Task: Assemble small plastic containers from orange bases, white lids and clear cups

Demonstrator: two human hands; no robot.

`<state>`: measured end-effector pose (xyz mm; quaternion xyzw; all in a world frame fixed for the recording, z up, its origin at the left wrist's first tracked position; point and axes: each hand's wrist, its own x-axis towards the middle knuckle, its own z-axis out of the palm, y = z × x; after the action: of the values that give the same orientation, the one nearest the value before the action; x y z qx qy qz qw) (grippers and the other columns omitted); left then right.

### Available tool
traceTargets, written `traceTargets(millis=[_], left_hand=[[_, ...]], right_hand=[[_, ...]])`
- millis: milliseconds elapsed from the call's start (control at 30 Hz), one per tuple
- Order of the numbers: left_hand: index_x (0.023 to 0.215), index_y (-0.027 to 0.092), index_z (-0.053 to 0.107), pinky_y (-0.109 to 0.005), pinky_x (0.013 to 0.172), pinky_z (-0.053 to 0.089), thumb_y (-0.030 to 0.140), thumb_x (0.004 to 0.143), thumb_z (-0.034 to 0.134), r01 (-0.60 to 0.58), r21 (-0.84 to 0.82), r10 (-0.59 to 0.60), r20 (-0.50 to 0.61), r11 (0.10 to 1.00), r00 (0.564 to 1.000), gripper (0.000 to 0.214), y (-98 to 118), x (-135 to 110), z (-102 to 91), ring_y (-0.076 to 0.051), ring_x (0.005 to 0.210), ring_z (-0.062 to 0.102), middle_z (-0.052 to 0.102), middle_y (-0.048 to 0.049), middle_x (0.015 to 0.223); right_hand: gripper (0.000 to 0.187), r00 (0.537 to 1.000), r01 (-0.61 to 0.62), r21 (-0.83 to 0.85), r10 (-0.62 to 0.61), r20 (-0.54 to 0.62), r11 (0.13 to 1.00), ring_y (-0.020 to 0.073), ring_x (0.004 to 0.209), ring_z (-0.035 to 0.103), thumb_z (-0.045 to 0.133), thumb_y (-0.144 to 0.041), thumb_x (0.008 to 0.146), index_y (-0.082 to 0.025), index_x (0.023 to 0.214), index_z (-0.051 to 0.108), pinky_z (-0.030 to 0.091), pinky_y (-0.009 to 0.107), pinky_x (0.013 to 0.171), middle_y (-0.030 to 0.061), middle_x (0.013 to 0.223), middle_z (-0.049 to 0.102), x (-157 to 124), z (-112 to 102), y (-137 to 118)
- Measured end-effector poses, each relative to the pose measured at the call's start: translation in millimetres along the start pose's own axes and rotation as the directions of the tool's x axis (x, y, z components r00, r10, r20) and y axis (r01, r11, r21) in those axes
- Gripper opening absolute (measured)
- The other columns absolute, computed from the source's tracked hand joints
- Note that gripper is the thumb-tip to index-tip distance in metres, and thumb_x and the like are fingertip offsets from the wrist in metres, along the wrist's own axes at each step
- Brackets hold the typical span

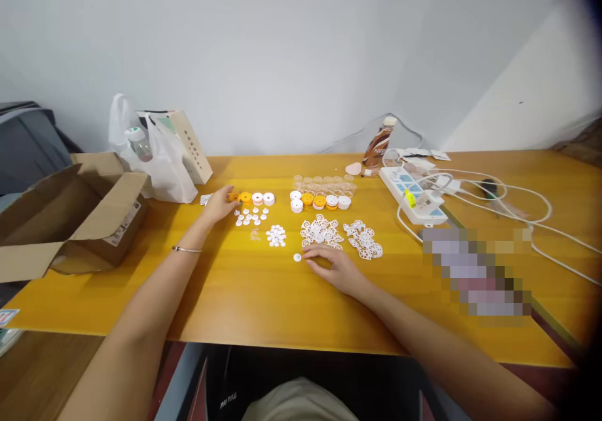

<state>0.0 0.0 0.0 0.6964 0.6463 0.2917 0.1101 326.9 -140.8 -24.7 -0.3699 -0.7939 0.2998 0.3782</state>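
At the far left end of a row of round orange and white spool-like pieces (257, 199), my left hand (221, 205) has its fingers closed around an orange spool-like piece (234, 197). My right hand (337, 270) rests low over the table, thumb and forefinger apart. Just beyond its fingertips lies a small white disc (297, 257); whether they touch it I cannot tell. Small white knobbed discs (246, 221) sit in short rows below my left hand. Between the hands is a heap of small white pieces (276, 236). White openwork pieces (322, 231) lie in two piles beyond my right hand.
Clear plastic cups (324, 186) stand behind a second group of orange and white spools (320, 201). A power strip (411, 195) with trailing white cables and a drink bottle (379, 145) are at right. An open cardboard box (89, 214) and a white plastic bag (164, 170) stand left.
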Motion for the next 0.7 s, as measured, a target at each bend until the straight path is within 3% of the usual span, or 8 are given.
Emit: traceTargets(millis=[100, 233, 333, 433, 500, 567, 633, 700], left_hand=[[0.113, 0.014, 0.054, -0.034, 0.08, 0.046, 0.024, 0.065, 0.066, 0.032, 0.029, -0.032, 0.003, 0.999, 0.999, 0.05, 2.1, 6.1, 0.8, -0.024, 0.088, 0.063, 0.064, -0.0127, 0.105], [0.11, 0.016, 0.055, -0.039, 0.089, 0.041, 0.023, 0.068, 0.064, 0.04, 0.036, -0.038, -0.069, 0.999, 0.997, 0.044, 13.6, -0.4, -10.7, -0.028, 0.102, 0.057, 0.064, -0.0115, 0.107], [0.113, 0.016, 0.052, -0.037, 0.09, 0.041, 0.027, 0.073, 0.06, -0.023, -0.007, 0.022, -0.092, 1.0, 0.996, 0.042, 33.1, -19.9, -17.0, -0.026, 0.107, 0.055, 0.061, -0.0108, 0.113], [0.111, 0.021, 0.054, -0.029, 0.083, 0.046, 0.034, 0.075, 0.061, -0.155, -0.104, 0.157, 0.009, 0.982, 0.988, 0.039, 60.6, -51.3, -12.0, -0.02, 0.1, 0.058, 0.062, -0.005, 0.112], [0.112, 0.021, 0.054, -0.03, 0.084, 0.045, 0.036, 0.077, 0.061, -0.308, -0.27, 0.354, 0.139, 0.912, 0.925, 0.039, 79.5, -74.5, -3.6, -0.019, 0.101, 0.057, 0.061, -0.0058, 0.112], [0.112, 0.022, 0.055, -0.03, 0.084, 0.044, 0.035, 0.078, 0.061, -0.382, -0.363, 0.483, 0.25, 0.85, 0.839, 0.037, 95.4, -94.3, 6.2, -0.018, 0.098, 0.057, 0.061, -0.0058, 0.111], [0.11, 0.022, 0.056, -0.031, 0.084, 0.044, 0.034, 0.079, 0.06, -0.404, -0.417, 0.548, 0.319, 0.814, 0.774, 0.034, 106.4, -107.5, 15.9, -0.017, 0.094, 0.057, 0.062, -0.0055, 0.107], [0.106, 0.021, 0.058, -0.031, 0.082, 0.044, 0.033, 0.078, 0.062, -0.4, -0.44, 0.562, 0.345, 0.804, 0.752, 0.031, 112.1, -113.3, 24.7, -0.017, 0.091, 0.056, 0.062, -0.0052, 0.1]], right_hand=[[0.013, 1.0, -0.001, 0.016, 0.001, 0.002, 1.0, 0.0181, 0.094, 0.063, 0.054, -0.023, 0.081, -0.023, 0.086, 0.066, 0.048, 0.037, 0.087, 0.0055, 0.097, 0.068, -0.3, -0.1, 0.0], [0.014, 1.0, -0.005, 0.015, 0.005, 0.011, 1.0, 0.0182, 0.096, 0.062, 0.053, -0.023, 0.081, -0.023, 0.087, 0.065, 0.048, 0.037, 0.088, 0.0053, 0.098, 0.067, -0.7, -0.2, 0.6], [0.013, 1.0, -0.009, 0.014, 0.009, 0.014, 1.0, 0.0182, 0.096, 0.062, 0.054, -0.022, 0.081, -0.024, 0.088, 0.065, 0.048, 0.036, 0.088, 0.005, 0.098, 0.067, -0.5, -0.6, 0.6], [0.014, 1.0, -0.028, 0.012, 0.028, 0.009, 1.0, 0.0183, 0.095, 0.062, 0.054, -0.021, 0.08, -0.023, 0.089, 0.064, 0.048, 0.037, 0.088, 0.0056, 0.099, 0.067, -0.2, -0.5, 0.2], [0.016, 0.999, -0.043, 0.01, 0.043, 0.005, 0.999, 0.0183, 0.096, 0.062, 0.053, -0.019, 0.08, -0.022, 0.092, 0.063, 0.048, 0.038, 0.089, 0.0059, 0.1, 0.067, -0.3, -0.1, 0.5], [0.018, 0.998, -0.058, 0.019, 0.058, 0.003, 0.998, 0.0179, 0.096, 0.062, 0.051, -0.018, 0.081, -0.022, 0.095, 0.062, 0.048, 0.037, 0.089, 0.0058, 0.101, 0.066, -0.7, 0.8, 1.8], [0.021, 0.997, -0.074, 0.039, 0.074, 0.004, 0.997, 0.0175, 0.095, 0.062, 0.05, -0.017, 0.081, -0.022, 0.099, 0.06, 0.049, 0.037, 0.088, 0.0059, 0.102, 0.065, -1.4, 1.8, 3.7], [0.023, 0.996, -0.09, 0.065, 0.089, 0.013, 0.994, 0.0169, 0.095, 0.062, 0.049, -0.017, 0.081, -0.021, 0.102, 0.058, 0.049, 0.036, 0.089, 0.0061, 0.103, 0.064, -2.1, 2.7, 5.8]])
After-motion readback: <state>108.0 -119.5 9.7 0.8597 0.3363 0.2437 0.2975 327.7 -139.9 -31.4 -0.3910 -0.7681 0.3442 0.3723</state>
